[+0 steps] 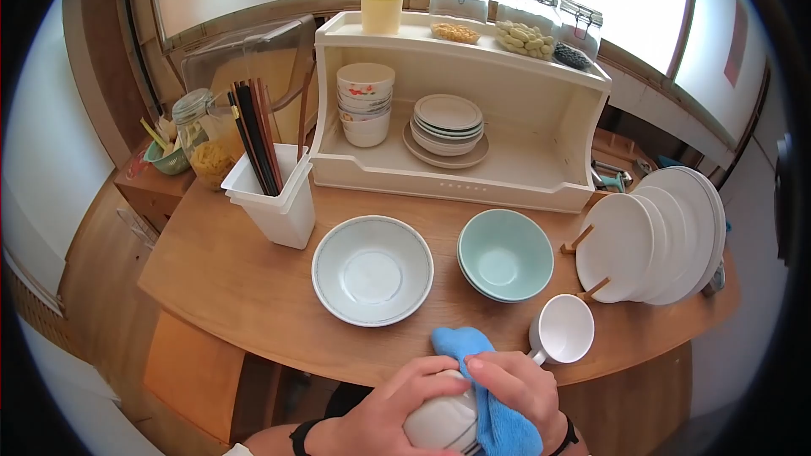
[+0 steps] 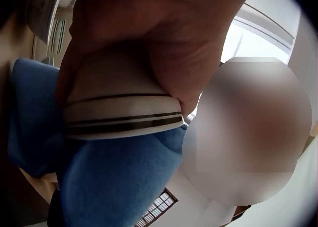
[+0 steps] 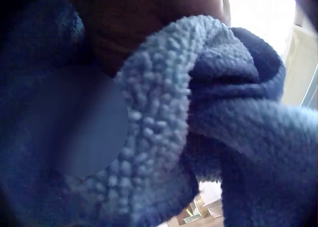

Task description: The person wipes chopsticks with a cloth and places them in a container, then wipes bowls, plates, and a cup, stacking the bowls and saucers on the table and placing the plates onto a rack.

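At the table's front edge, the left hand (image 1: 384, 409) grips a white bowl (image 1: 441, 419) with dark stripes near its rim. In the left wrist view the fingers and thumb of that hand (image 2: 149, 33) curl round the bowl (image 2: 124, 110), its rim against the blue cloth (image 2: 119, 177). The right hand (image 1: 524, 384) holds the blue cloth (image 1: 507, 426) against the bowl's right side, thumb and fingers bent over it. Folded cloth (image 3: 159, 117) fills most of the right wrist view, below part of the right hand (image 3: 149, 18). The bowl's inside is hidden.
On the wooden table (image 1: 228, 287) stand a wide white bowl (image 1: 372, 271), stacked mint bowls (image 1: 506, 255), a white mug (image 1: 566, 329), plates in a rack (image 1: 621, 245) and a chopstick holder (image 1: 283, 211). Behind is a cream shelf (image 1: 524, 118) with bowls, plates, jars and a yellow cup (image 1: 382, 14).
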Motion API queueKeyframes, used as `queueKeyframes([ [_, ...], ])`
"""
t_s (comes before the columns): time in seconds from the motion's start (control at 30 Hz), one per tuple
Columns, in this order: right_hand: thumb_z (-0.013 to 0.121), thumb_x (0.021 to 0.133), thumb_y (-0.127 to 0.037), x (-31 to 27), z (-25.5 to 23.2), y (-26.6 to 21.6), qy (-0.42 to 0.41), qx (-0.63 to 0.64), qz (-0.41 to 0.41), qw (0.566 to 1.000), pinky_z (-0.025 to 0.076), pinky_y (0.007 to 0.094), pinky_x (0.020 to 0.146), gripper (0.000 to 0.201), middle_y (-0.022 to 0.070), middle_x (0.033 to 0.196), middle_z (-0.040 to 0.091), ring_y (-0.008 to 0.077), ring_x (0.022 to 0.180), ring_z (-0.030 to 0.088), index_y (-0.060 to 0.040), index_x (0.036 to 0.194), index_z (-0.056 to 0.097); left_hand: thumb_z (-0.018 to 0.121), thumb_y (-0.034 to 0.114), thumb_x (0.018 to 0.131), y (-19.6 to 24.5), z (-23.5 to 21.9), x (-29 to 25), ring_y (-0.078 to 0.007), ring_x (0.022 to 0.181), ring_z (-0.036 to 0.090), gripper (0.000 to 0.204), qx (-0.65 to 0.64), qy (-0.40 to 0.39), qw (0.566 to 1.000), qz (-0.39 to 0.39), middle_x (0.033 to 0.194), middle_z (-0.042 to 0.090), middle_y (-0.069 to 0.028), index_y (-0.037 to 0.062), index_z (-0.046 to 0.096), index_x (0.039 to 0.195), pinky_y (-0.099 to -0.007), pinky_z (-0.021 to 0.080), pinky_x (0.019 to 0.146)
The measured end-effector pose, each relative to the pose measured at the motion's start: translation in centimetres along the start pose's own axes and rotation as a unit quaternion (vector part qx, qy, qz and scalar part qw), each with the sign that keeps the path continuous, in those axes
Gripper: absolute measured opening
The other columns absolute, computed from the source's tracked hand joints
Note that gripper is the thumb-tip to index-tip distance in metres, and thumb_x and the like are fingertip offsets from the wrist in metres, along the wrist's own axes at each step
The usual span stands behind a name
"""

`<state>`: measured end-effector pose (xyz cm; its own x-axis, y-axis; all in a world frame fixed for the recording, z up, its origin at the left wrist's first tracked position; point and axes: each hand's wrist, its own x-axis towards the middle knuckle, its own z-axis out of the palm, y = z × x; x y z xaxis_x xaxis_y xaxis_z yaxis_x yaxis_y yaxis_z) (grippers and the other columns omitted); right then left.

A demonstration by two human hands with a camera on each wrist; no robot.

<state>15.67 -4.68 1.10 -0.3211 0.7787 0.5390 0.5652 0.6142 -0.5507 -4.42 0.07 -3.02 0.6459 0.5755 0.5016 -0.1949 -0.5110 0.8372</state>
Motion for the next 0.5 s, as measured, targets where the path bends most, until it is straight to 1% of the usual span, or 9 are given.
queueKeyframes([
  [0.03, 0.066, 0.082, -0.012, 0.1, 0.3, 0.0, 0.003, 0.000, 0.000, 1.000, 0.054, 0.0396, 0.075, 0.044, 0.0250, 0.112, 0.060, 0.0367, 0.094, 0.062, -0.0037, 0.122, 0.054, 0.086, 0.039, 0.066, 0.7, 0.3, 0.1, -0.0382, 0.114, 0.049, 0.081, 0.020, 0.032, 0.997, 0.061, 0.129, 0.043, -0.0290, 0.0039, 0.047, 0.127, -0.0441, 0.041, 0.094],
  [0.1, 0.067, 0.080, -0.017, 0.5, 1.3, 0.0, 0.121, 0.085, -0.028, 0.989, 0.051, 0.0327, 0.077, 0.024, 0.0081, 0.099, 0.062, 0.0246, 0.087, 0.060, -0.0031, 0.098, 0.060, 0.084, 0.043, 0.067, 1.7, 1.2, 0.1, -0.0417, 0.114, 0.048, 0.080, 0.012, 0.086, 0.983, 0.165, 0.128, 0.043, -0.0274, 0.0105, 0.046, 0.129, -0.0487, 0.042, 0.093],
  [0.13, 0.067, 0.080, -0.017, 1.1, 1.1, -1.7, 0.123, 0.084, -0.028, 0.988, 0.051, 0.0327, 0.077, 0.024, 0.0081, 0.099, 0.062, 0.0246, 0.087, 0.060, -0.0031, 0.098, 0.060, 0.084, 0.043, 0.067, 1.5, 1.5, 0.6, -0.0417, 0.114, 0.048, 0.080, 0.012, 0.083, 0.983, 0.166, 0.128, 0.043, -0.0274, 0.0105, 0.046, 0.129, -0.0487, 0.042, 0.093],
  [0.17, 0.065, 0.081, -0.015, 1.6, 0.5, -4.2, 0.104, 0.241, 0.141, 0.955, 0.051, 0.0342, 0.078, 0.025, 0.0093, 0.100, 0.062, 0.0264, 0.089, 0.060, -0.0023, 0.102, 0.059, 0.084, 0.043, 0.068, 1.1, 1.8, 1.1, -0.0426, 0.114, 0.047, 0.077, 0.022, 0.101, 0.961, 0.258, 0.129, 0.043, -0.0277, 0.0146, 0.046, 0.129, -0.0515, 0.043, 0.093],
  [0.2, 0.064, 0.082, -0.013, 2.0, 0.1, -5.6, 0.078, 0.385, 0.302, 0.869, 0.051, 0.0357, 0.079, 0.027, 0.0104, 0.102, 0.062, 0.0283, 0.092, 0.060, -0.0015, 0.106, 0.059, 0.083, 0.043, 0.069, 1.3, 2.0, 1.2, -0.0431, 0.114, 0.048, 0.074, 0.029, 0.110, 0.952, 0.283, 0.130, 0.042, -0.0283, 0.0175, 0.047, 0.128, -0.0536, 0.044, 0.092],
  [0.27, 0.064, 0.082, -0.012, 1.7, 0.1, -5.4, 0.074, 0.382, 0.300, 0.871, 0.050, 0.0357, 0.080, 0.027, 0.0106, 0.104, 0.062, 0.0287, 0.093, 0.059, -0.0016, 0.106, 0.059, 0.081, 0.043, 0.071, 1.6, 2.3, 1.5, -0.0440, 0.113, 0.048, 0.068, 0.043, 0.130, 0.933, 0.332, 0.132, 0.041, -0.0295, 0.0232, 0.048, 0.127, -0.0579, 0.045, 0.092],
  [0.4, 0.064, 0.082, -0.008, -0.2, 0.3, -3.7, 0.059, 0.373, 0.289, 0.880, 0.049, 0.0359, 0.085, 0.027, 0.0113, 0.111, 0.059, 0.0304, 0.098, 0.058, -0.0021, 0.108, 0.058, 0.079, 0.044, 0.074, 1.1, 1.6, 0.9, -0.0495, 0.120, 0.045, 0.067, 0.072, 0.072, 0.948, 0.303, 0.134, 0.040, -0.0322, 0.0197, 0.047, 0.128, -0.0593, 0.039, 0.097],
  [0.47, 0.064, 0.082, -0.007, -1.5, 0.7, -1.5, 0.061, 0.368, 0.286, 0.883, 0.049, 0.0359, 0.086, 0.027, 0.0115, 0.113, 0.058, 0.0309, 0.099, 0.058, -0.0022, 0.108, 0.058, 0.080, 0.040, 0.074, 0.9, 1.6, 0.3, -0.0503, 0.122, 0.043, 0.070, 0.057, 0.107, 0.953, 0.279, 0.134, 0.039, -0.0332, 0.0162, 0.045, 0.130, -0.0578, 0.038, 0.099],
  [0.5, 0.065, 0.080, -0.005, -2.6, 1.4, 0.8, 0.088, 0.230, 0.138, 0.959, 0.052, 0.0350, 0.080, 0.033, 0.0171, 0.111, 0.060, 0.0312, 0.093, 0.062, -0.0025, 0.112, 0.059, 0.081, 0.039, 0.073, 0.8, 1.9, 0.3, -0.0503, 0.123, 0.042, 0.072, 0.035, 0.136, 0.949, 0.283, 0.135, 0.039, -0.0335, 0.0145, 0.045, 0.130, -0.0569, 0.038, 0.100],
])
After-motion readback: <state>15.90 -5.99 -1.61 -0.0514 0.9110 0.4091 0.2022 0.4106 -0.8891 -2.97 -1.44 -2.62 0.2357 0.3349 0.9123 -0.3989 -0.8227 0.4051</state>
